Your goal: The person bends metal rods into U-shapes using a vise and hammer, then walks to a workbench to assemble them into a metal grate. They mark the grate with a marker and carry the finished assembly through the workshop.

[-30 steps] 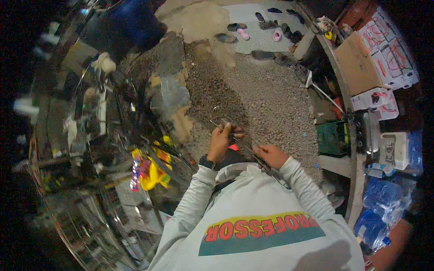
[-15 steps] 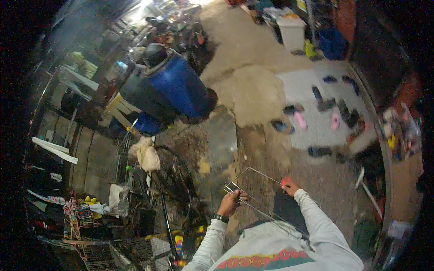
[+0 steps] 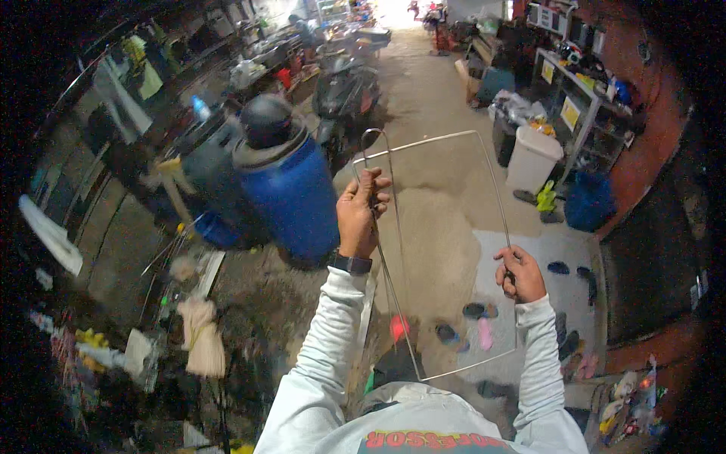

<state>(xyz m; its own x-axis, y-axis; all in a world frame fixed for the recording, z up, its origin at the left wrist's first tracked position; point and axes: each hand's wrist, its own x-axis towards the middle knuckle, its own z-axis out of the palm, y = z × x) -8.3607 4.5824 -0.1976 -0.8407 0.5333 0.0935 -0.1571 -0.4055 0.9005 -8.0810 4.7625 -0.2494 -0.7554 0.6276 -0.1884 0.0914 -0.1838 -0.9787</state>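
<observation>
I hold up a large rectangular frame of thin bent wire (image 3: 439,141) in front of me. A narrow wire hook (image 3: 375,130) curves over its upper left corner. My left hand (image 3: 361,212), with a dark band at the wrist, is closed on the wires just below that hook. Lower down, my right hand (image 3: 522,274) pinches the frame's right side. A small red thing (image 3: 399,328) shows by the lower left wires; whether it is attached to them I cannot tell. The frame's bottom edge reaches close to my shirt.
A blue barrel (image 3: 289,193) with a dark round thing on top stands ahead left, a motorcycle (image 3: 344,94) behind it. Slippers, including a pink one (image 3: 485,334), lie around a pale mat (image 3: 495,253) at right. A white bin (image 3: 534,159) and a blue bin (image 3: 591,200) stand farther right.
Both hands have risen and moved forward, lifting the wire frame from near my waist to upright. My right hand has shifted along it and off the red thing. The view has tilted up.
</observation>
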